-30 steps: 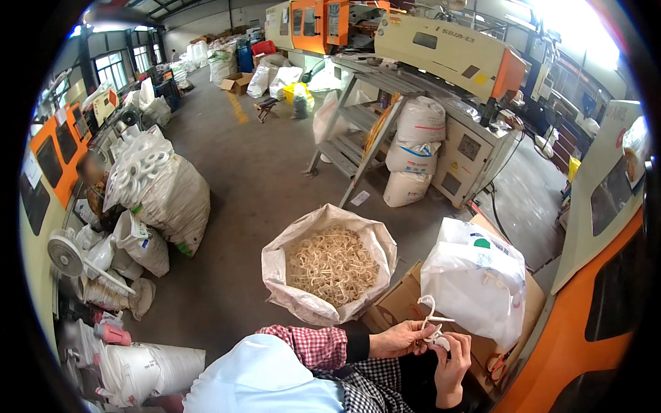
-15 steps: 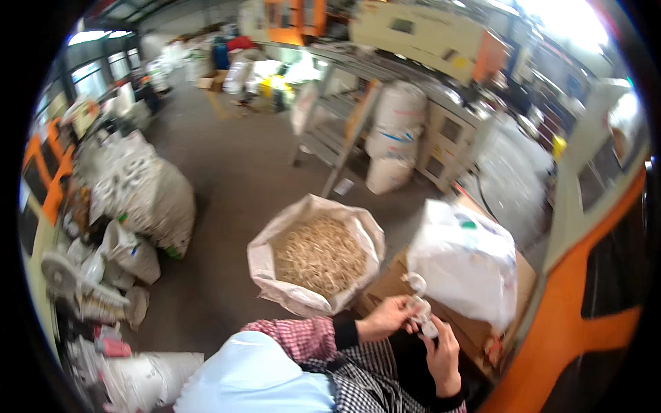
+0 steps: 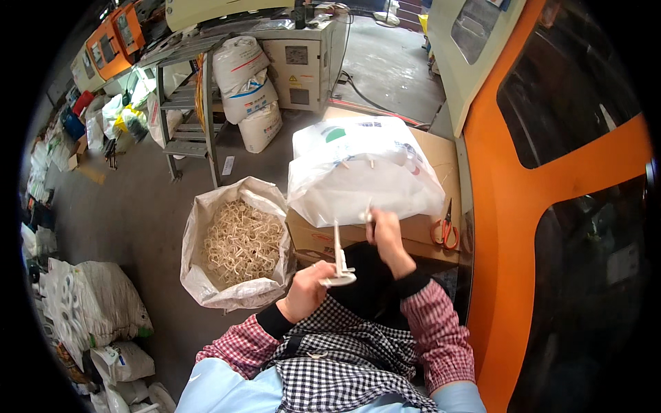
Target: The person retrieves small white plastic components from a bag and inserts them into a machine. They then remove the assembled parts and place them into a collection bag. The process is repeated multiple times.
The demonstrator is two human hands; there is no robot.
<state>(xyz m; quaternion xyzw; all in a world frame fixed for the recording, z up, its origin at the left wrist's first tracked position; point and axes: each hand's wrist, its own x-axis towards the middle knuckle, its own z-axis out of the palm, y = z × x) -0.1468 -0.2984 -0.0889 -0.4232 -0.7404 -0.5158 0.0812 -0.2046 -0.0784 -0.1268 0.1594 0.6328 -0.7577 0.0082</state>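
Note:
My left hand (image 3: 305,292) is closed on a white plastic moulded piece (image 3: 339,265), which has a thin upright stem and flat round parts at its lower end. Apart from it, to the right and farther away, my right hand (image 3: 387,239) pinches a small white plastic part (image 3: 367,215) at the near edge of a large white plastic bag (image 3: 365,186). The bag lies on a cardboard box (image 3: 441,175); a few small pale bits show on it. To the left of my left hand stands an open woven sack (image 3: 195,275) holding curly off-white plastic scraps (image 3: 241,241).
Orange-handled scissors (image 3: 446,230) lie on the box at the right. An orange machine frame (image 3: 502,241) rises close to my right arm. Beyond are a metal step ladder (image 3: 186,149), stacked white sacks (image 3: 248,93) and a machine cabinet (image 3: 296,72). More filled bags (image 3: 103,303) stand far left.
My view has swung right, toward the bag and orange machine. My hands, close together at white plastic pieces before, are now apart, each with a white piece.

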